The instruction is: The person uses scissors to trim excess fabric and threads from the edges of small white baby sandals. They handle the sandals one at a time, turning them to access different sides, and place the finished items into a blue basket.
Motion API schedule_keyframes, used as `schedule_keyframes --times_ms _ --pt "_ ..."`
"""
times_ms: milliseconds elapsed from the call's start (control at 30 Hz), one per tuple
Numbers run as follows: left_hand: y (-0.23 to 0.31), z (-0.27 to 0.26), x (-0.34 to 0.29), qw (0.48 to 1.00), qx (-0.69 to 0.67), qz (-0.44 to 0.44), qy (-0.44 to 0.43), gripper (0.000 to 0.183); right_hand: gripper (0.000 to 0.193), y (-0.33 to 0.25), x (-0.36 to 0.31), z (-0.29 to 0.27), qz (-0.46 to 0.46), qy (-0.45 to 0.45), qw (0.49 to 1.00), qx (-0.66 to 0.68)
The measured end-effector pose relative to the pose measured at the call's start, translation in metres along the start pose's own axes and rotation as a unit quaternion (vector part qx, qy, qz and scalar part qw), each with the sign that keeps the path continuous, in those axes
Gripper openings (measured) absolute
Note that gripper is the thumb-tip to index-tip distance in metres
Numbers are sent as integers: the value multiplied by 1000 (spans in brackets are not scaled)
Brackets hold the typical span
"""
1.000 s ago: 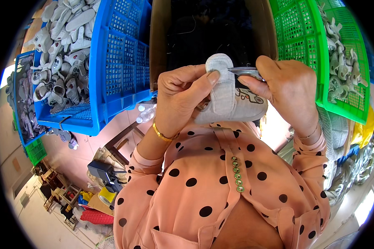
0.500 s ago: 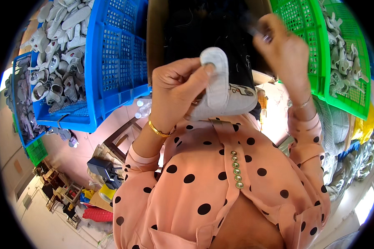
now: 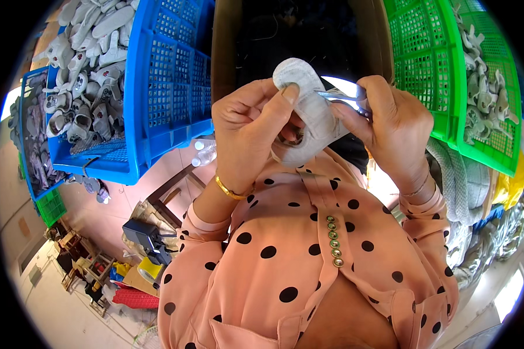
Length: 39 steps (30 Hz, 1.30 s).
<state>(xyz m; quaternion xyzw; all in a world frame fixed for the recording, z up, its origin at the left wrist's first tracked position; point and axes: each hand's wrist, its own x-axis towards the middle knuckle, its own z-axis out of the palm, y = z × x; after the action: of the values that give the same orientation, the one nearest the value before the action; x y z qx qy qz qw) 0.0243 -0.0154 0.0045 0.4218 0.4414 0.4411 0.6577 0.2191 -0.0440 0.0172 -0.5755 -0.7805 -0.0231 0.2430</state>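
Pinkish floor spreads below. Before the polka-dot shirt, the left hand pinches a grey shoe by its strap; the right hand is closed around metal snips, blades at the strap's edge. Beyond, a blue crate and green crate hold shoes.

Head-worn fisheye view, looking down, close above the fingers

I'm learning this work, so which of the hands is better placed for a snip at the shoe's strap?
Probably the right hand: it holds a bladed metal tool, its tip close to the strap, while the left hand is busy gripping the pale shoe at that strap.
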Motion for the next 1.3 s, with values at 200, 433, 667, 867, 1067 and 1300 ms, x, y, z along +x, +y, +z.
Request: schedule_keyframes --times_ms 200,433,667,867,1067,1300 --pt "-1 0 -2 1000 -25 3 7 18 37 0 0 3 -9 21 999 -41" --pt "1 1 -4 997 -71 -23 -10 15 35 -5 0 9 14 47 999 13" --pt "-10 3 -3 988 -103 -97 -64 12 33 -9 1 13 175 -11 936 306" --pt "-1 -3 1 989 -122 -76 -37 12 39 10 6 -4 3 -19 994 105" --pt "2 -5 2 991 -116 -53 -50 12 41 11 12 -9 -97 -15 995 -25" --pt "4 -3 -1 996 -64 -39 -39 11 38 8 11 -20 -63 -106 992 -21"
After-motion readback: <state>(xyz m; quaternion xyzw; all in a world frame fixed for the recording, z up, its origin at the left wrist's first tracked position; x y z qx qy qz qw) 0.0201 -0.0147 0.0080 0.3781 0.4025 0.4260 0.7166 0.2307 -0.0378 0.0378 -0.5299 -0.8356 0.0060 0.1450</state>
